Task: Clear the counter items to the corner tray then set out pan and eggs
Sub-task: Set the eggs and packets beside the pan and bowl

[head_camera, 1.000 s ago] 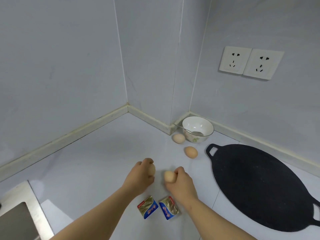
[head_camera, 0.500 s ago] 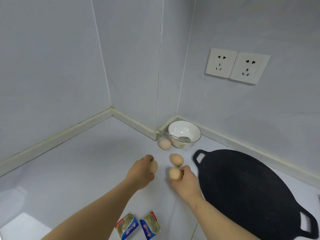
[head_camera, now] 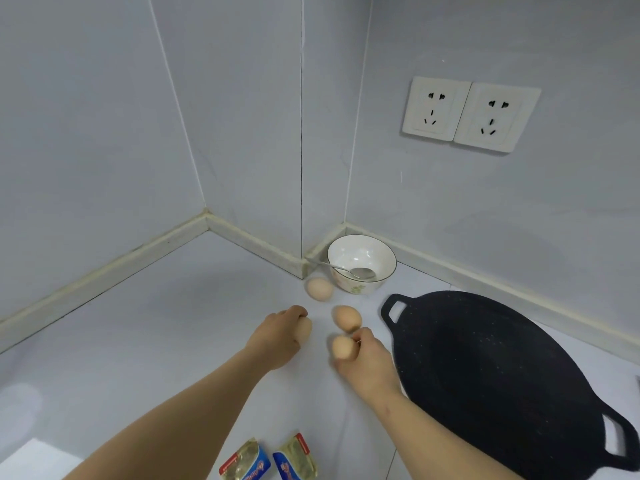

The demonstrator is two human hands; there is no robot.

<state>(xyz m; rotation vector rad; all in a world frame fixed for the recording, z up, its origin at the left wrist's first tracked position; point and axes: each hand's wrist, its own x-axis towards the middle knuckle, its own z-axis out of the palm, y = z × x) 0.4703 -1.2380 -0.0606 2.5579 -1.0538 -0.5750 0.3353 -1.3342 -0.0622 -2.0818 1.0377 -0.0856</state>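
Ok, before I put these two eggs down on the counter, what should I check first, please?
1. The left hand grips the left-hand egg: ok.
2. The right hand grips the right-hand egg: ok.
3. Bare counter lies ahead of the left hand: ok.
4. Gap between the right-hand egg and the loose egg just behind it: cannot tell, they look very close.
5. The black pan is set out on the right: ok.
6. The fourth egg rests beside the white bowl, apart from both hands: ok.
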